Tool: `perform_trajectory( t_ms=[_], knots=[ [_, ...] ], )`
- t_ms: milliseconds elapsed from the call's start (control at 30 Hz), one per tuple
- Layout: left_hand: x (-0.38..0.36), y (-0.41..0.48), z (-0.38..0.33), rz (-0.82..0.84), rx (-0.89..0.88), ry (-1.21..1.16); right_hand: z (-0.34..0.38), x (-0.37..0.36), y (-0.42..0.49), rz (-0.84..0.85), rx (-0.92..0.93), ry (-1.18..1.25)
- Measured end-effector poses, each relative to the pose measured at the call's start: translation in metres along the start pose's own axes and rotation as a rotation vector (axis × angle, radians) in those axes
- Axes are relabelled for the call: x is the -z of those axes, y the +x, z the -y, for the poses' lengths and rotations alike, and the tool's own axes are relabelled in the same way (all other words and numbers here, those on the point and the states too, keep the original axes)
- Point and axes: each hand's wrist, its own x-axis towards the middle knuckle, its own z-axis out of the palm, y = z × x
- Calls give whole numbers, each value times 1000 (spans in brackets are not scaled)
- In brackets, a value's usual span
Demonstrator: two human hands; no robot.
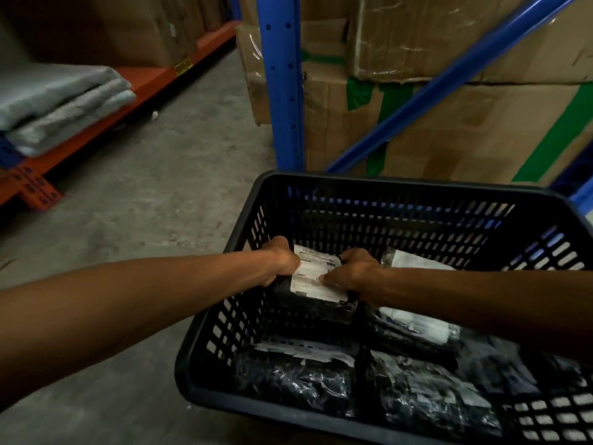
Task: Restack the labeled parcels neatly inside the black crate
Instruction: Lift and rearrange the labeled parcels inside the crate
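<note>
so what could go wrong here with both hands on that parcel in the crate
1. The left hand and right hand pinch the labeled parcel at its edges; the glossy black wrap could slip.
2. The right thumb presses on the white label, which might crease or peel.
3. Loose parcels lie tilted in the black crate, so a new stack may lean.

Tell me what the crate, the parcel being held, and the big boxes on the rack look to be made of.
Black crate: looks like moulded matte plastic, with slotted lattice walls and a thick rim.
Held parcel, between the left hand and right hand: apparently glossy black plastic film, wrinkled, with a white paper label.
Boxes: brown corrugated cardboard, creased, with green tape and clear wrap.
</note>
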Motion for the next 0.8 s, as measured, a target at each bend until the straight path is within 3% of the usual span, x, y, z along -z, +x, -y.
perform_trajectory(
  t_ms=[100,233,467,633,700,800],
  knots=[
    [-16,8,7,77,0,63,-13,-15,7,-54,68,-73],
    [-34,12,12,249,-2,201,-21,-34,9,130,71,-269],
    [-25,-5,-4,325,-90,591,-10,-19,4,236,121,-360],
    [2,-58,-16,430,-289,935,-14,15,-45,273,401,-620],
    [12,-82,-15,590,-310,1077,-21,29,-69,391,536,-567],
    [27,-109,-9,788,-249,1156,-33,38,-101,673,565,-497]
  ],
)
